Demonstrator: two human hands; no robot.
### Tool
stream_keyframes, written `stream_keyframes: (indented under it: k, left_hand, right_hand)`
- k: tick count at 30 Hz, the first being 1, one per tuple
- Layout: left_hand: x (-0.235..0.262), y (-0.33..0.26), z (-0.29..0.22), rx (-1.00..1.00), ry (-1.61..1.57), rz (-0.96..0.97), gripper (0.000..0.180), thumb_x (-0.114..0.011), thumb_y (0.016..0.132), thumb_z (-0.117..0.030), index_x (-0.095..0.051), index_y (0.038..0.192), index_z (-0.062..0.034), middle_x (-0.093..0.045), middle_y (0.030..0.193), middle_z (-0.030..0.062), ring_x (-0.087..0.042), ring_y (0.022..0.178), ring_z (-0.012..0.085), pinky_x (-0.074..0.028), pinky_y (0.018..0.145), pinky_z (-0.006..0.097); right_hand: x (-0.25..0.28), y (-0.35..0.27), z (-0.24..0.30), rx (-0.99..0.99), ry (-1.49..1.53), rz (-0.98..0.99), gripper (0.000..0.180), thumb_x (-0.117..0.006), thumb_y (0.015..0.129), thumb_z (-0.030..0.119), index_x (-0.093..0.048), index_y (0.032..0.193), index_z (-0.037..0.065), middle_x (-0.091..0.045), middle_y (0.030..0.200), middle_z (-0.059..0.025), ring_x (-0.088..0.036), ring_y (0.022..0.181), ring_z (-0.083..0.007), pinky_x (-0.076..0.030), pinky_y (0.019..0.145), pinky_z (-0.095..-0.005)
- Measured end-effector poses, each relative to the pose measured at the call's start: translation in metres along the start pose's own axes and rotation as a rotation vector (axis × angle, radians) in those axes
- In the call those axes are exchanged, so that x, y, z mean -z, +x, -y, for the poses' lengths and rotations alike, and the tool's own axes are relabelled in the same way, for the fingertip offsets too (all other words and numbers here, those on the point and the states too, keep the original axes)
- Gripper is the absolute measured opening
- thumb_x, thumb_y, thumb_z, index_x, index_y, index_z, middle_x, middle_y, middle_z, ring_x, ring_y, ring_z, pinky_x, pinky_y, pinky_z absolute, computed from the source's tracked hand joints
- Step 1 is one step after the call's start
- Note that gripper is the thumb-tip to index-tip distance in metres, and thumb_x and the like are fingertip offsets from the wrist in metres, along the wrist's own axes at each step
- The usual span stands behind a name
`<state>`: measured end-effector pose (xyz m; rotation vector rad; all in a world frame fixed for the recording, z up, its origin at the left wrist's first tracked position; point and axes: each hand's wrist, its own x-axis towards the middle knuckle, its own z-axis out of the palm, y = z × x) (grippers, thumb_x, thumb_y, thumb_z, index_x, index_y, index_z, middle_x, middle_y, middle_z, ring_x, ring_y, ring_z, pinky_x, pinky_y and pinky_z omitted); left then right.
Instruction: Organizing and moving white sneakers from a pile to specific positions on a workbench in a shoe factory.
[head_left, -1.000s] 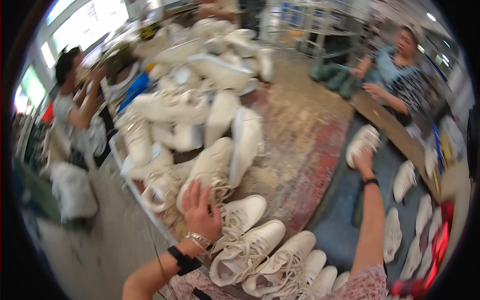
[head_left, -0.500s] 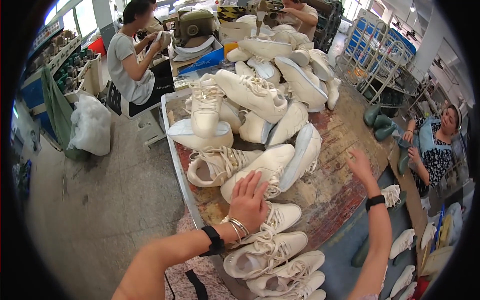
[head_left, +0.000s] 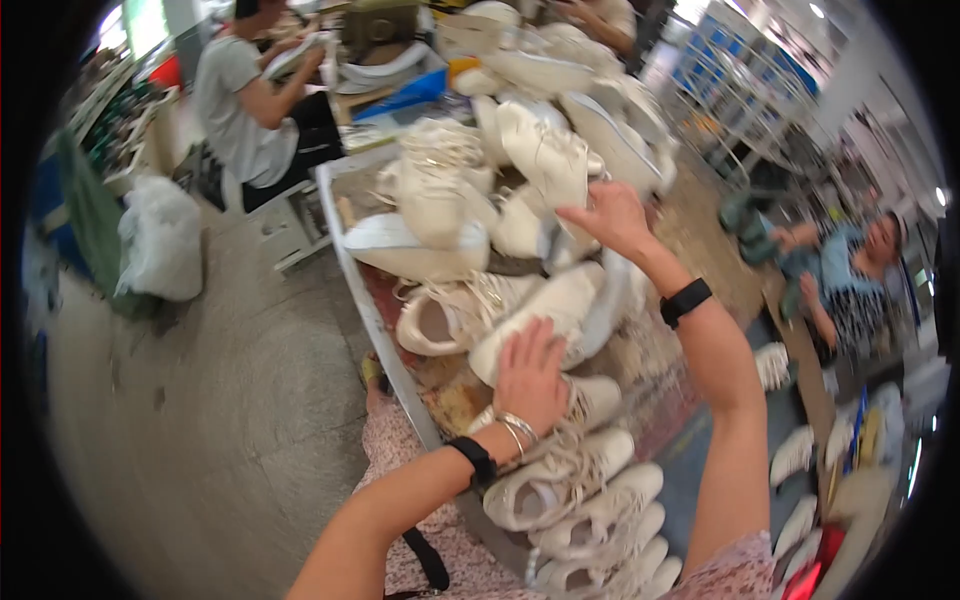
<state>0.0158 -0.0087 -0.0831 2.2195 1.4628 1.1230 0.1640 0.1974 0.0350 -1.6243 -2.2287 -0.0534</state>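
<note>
A large heap of cream lace-up shoes covers the far part of a worn worktable (head_left: 455, 400). My right hand (head_left: 612, 218) is at the heel of one upper shoe (head_left: 543, 150) in the heap, its thumb and fingers closed there; blur softens the grip. That shoe tilts with its toe pointing away from me. My left hand (head_left: 532, 372) lies with fingers stretched out on the toe of another cream shoe (head_left: 545, 315) at the near side of the heap. Close by on its left sits a cream shoe (head_left: 440, 318) with its opening showing.
Cream shoes (head_left: 525, 500) stand in a row along the near edge. More shoes (head_left: 792, 455) sit on dark forms at the right. A co-worker (head_left: 845, 275) handles a green form on the far right; another person (head_left: 250, 100) sits at the left. A white plastic bag (head_left: 160, 240) stands left.
My right hand has moved left and away from me, from above bare table to the heap. The upper shoe has turned and shifted. My left hand stays on its shoe; the whole view has shifted.
</note>
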Motion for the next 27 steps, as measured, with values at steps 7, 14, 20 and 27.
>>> stream_keyframes:
  k: [7, 14, 20, 27]
  left_hand:
    - [-0.015, 0.005, 0.013, -0.075, 0.167, -0.057, 0.050, -0.061, 0.079, -0.010, -0.058, 0.129, -0.0041, -0.046, 0.146, 0.0193, -0.037, 0.140, 0.0359, -0.026, 0.117, 0.051]
    - [-0.026, 0.000, 0.014, -0.176, 0.218, -0.106, 0.046, -0.059, 0.078, -0.007, -0.061, 0.124, -0.0033, -0.049, 0.145, 0.0176, -0.041, 0.138, 0.0351, -0.028, 0.115, 0.050]
    - [-0.020, -0.005, 0.018, -0.180, 0.236, -0.141, 0.044, -0.061, 0.078, -0.007, -0.062, 0.122, -0.0032, -0.050, 0.144, 0.0174, -0.042, 0.137, 0.0352, -0.029, 0.115, 0.050]
    - [-0.018, -0.003, 0.020, -0.173, 0.263, -0.121, 0.047, -0.063, 0.079, -0.009, -0.062, 0.125, -0.0057, -0.050, 0.144, 0.0183, -0.042, 0.138, 0.0356, -0.030, 0.115, 0.047]
  right_hand:
    - [0.083, -0.227, -0.040, -0.573, -0.001, -0.198, 0.055, -0.070, 0.077, 0.056, -0.071, 0.079, 0.001, -0.069, 0.078, -0.0209, -0.068, 0.075, -0.0399, -0.052, 0.068, -0.0476]
    - [0.053, -0.455, -0.114, -1.021, -0.344, -0.047, 0.051, -0.072, 0.078, 0.055, -0.074, 0.088, 0.005, -0.071, 0.083, -0.0171, -0.069, 0.081, -0.0364, -0.054, 0.070, -0.0467]
    - [0.019, -0.528, -0.157, -0.952, -0.478, 0.094, 0.053, -0.071, 0.080, 0.051, -0.072, 0.100, 0.002, -0.072, 0.095, -0.0169, -0.069, 0.087, -0.0357, -0.053, 0.076, -0.0468]
    - [0.068, -0.471, -0.160, -1.395, -0.184, 0.203, 0.065, -0.061, 0.086, 0.064, -0.071, 0.115, 0.007, -0.074, 0.100, -0.0182, -0.071, 0.096, -0.0285, -0.049, 0.096, -0.0419]
